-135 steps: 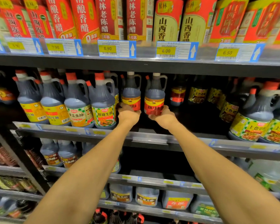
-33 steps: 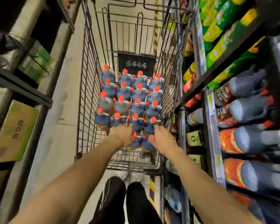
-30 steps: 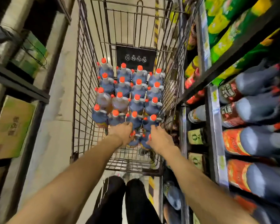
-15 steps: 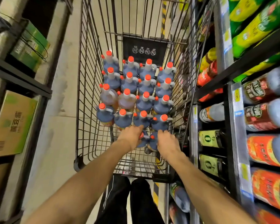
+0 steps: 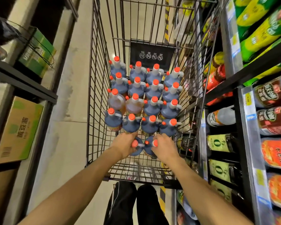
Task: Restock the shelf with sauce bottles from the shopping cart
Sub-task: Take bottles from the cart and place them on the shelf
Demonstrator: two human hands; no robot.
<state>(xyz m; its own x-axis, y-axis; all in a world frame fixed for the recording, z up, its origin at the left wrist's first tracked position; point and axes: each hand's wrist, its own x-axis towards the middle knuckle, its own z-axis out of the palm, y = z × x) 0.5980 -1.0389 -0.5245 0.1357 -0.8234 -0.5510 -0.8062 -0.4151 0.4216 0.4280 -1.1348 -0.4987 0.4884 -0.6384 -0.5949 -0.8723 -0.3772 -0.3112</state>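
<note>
Both bottles lifted slightly since before; left hand [image 5: 126, 146] grips left bottle [image 5: 136, 147], right hand [image 5: 165, 147] grips right bottle [image 5: 148, 146]; upright bottles [image 5: 150, 101] crowd cart [image 5: 94, 95] ahead, shelf [image 5: 243, 127] right

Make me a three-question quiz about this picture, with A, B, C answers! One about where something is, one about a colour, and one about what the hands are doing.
1. Where are the sauce bottles standing?
A. In the wire shopping cart
B. On the floor
C. In the cardboard box

2. What colour are the bottle caps?
A. Green
B. Orange-red
C. White

3. What are the two hands doing?
A. Hanging idle
B. Pushing the cart handle
C. Each gripping one bottle at the near end of the cart

Answers:
1 A: the bottles stand in rows inside the wire basket.
2 B: every cap seen from above is orange-red.
3 C: the left hand wraps the left near bottle and the right hand wraps the right near bottle by their necks.
</note>
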